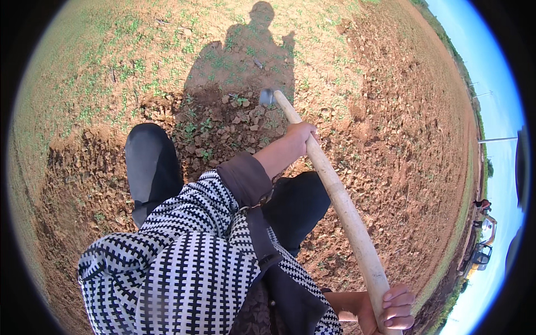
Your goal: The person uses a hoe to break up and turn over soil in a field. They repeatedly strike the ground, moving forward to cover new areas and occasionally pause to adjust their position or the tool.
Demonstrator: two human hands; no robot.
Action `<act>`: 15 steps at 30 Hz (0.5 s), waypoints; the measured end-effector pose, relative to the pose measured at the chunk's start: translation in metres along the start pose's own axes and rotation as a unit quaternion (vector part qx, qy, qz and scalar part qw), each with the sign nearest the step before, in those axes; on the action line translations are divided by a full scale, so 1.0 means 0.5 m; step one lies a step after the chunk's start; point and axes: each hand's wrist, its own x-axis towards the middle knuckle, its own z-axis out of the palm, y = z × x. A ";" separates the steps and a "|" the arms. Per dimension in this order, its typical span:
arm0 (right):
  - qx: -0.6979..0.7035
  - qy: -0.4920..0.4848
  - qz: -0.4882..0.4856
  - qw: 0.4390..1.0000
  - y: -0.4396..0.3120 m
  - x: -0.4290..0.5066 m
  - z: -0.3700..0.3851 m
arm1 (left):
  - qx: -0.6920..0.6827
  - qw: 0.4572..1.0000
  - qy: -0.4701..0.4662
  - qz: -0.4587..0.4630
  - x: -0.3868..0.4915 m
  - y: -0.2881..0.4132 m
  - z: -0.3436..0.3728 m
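Note:
A hoe's long wooden handle (pixel 344 205) slants from the lower right up to a small metal blade (pixel 267 96), blurred, just above or at the soil. My left hand (pixel 302 136) grips the handle not far from the blade. At the handle's near end, low on the right, the fingers of my right hand (pixel 392 307) wrap round the wood. Broken brown clods (pixel 234 125) with a few small green weeds (pixel 190 127) lie around the blade and before my feet. Whether the blade touches the ground is not clear.
My dark-trousered legs (pixel 151 161) stand apart on loose soil. Unbroken ground with green seedlings (pixel 125 71) stretches ahead under my shadow (pixel 255 54). Far right, at the field's edge, are a yellow excavator (pixel 479 255), a person (pixel 483 204) and a pole (pixel 498 140).

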 end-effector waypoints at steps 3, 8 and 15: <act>-0.093 0.073 0.069 0.991 0.005 -0.073 0.024 | 0.018 0.997 -0.061 0.043 0.046 0.086 0.058; -0.220 0.062 0.099 0.968 0.057 -0.115 0.058 | 0.096 0.984 -0.105 0.109 0.120 0.178 0.174; -0.122 -0.024 0.057 0.991 0.013 0.020 -0.010 | 0.044 0.993 -0.080 -0.071 0.085 -0.097 0.067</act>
